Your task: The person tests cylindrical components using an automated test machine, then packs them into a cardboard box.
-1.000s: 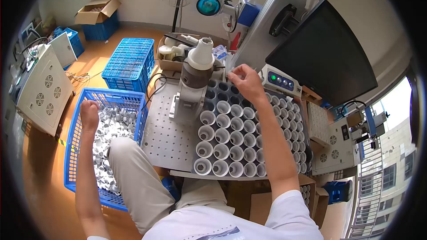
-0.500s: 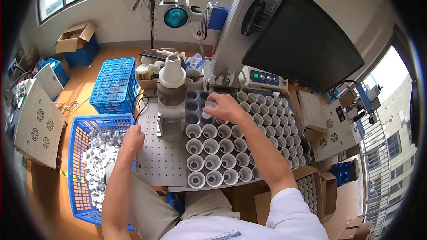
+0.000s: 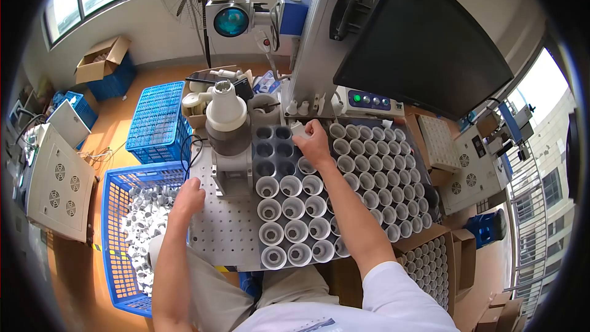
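My right hand [image 3: 314,146] is over the back part of a dark tray [image 3: 275,158] with round holes. Its fingers pinch a white plastic cup [image 3: 298,129], which is tilted and partly hidden by them. Several similar white cups [image 3: 294,208] stand in rows in the tray's front and right holes, mouths up. My left hand [image 3: 192,197] is closed near the left edge of a perforated metal plate [image 3: 224,227]; whatever its fingers may hold is hidden. Between the hands stands a grey fixture [image 3: 232,163] with a white conical part [image 3: 225,107] on top.
A blue crate [image 3: 110,233] of loose white parts is at my left, with a stacked blue crate [image 3: 158,117] behind it. A machine head with a round lens [image 3: 231,22] hangs above the fixture. A monitor [image 3: 424,43] is at right; a carton [image 3: 464,258] of cups stands below.
My right hand has turned and lifted the white cup toward the tray's back edge. My left hand stays closed in nearly the same place. The whole view has shifted slightly.
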`<action>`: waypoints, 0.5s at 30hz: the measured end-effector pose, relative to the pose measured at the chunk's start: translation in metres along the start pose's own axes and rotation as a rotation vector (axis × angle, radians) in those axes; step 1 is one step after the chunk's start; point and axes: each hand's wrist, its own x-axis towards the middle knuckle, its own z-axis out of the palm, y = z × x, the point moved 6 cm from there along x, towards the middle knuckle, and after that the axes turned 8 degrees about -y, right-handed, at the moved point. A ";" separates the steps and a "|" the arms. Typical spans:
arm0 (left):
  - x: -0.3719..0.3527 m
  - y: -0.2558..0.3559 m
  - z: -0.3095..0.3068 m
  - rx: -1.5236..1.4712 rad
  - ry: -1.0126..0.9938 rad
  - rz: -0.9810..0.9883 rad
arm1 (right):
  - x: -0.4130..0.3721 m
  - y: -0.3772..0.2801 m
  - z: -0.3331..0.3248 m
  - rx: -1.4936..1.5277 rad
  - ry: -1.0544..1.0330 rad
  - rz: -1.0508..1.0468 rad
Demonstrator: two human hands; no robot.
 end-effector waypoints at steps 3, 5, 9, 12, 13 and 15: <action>-0.002 0.003 -0.001 0.000 0.010 0.006 | -0.002 -0.005 0.000 -0.010 -0.004 0.001; -0.007 0.002 0.001 0.007 0.020 -0.004 | -0.003 -0.006 0.001 0.006 -0.011 -0.007; -0.003 -0.010 0.016 0.039 0.010 0.074 | -0.006 -0.007 0.000 0.080 -0.001 -0.015; 0.017 -0.050 0.046 0.201 -0.013 0.167 | -0.006 -0.005 0.000 0.084 0.010 -0.018; 0.018 -0.055 0.049 0.211 -0.006 0.210 | -0.007 -0.008 -0.001 0.101 -0.014 -0.006; 0.017 -0.056 0.050 0.241 0.001 0.240 | -0.008 -0.008 -0.001 0.081 -0.013 -0.009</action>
